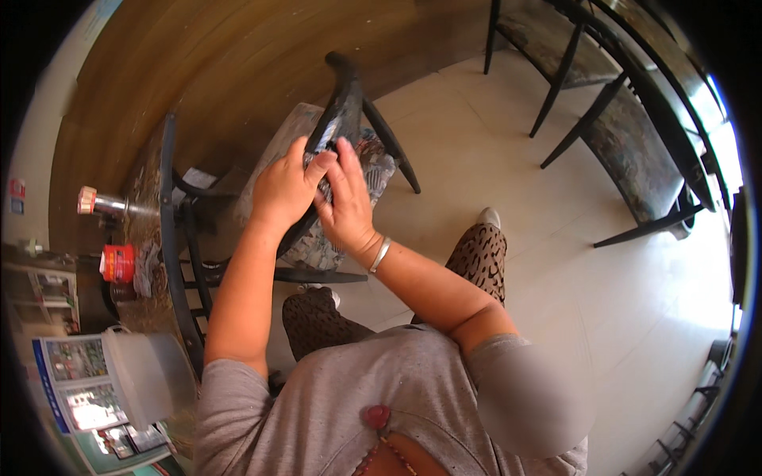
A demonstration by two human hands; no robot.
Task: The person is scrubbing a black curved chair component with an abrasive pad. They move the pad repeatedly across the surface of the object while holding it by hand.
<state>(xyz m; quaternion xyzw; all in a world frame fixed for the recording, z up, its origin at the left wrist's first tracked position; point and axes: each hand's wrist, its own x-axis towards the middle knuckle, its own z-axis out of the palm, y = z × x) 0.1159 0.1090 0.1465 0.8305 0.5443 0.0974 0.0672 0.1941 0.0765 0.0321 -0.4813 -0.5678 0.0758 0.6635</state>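
Note:
Both of my hands are raised close together in front of a dark-framed chair [345, 95] with a patterned seat. My left hand [282, 189] is curled, its thumb reaching across toward the other hand. Its inner fingers are hidden, and whatever lies in its grasp is too covered to name. My right hand [349, 202], slightly blurred, has its fingers stretched out and touching the left thumb area. A silver bangle [381, 255] circles the right wrist. Just beyond the fingertips, a small bluish-white patch [326, 135] shows against the chair's back; what it is stays unclear.
On the left, a table with a dark edge [168, 206] bears a red tub [117, 263], a clear cylinder with a light lid [99, 202] and a whitish plastic bin [151, 377]. More patterned chairs [635, 151] stand at the right. Pale floor tiles [556, 293] lie between.

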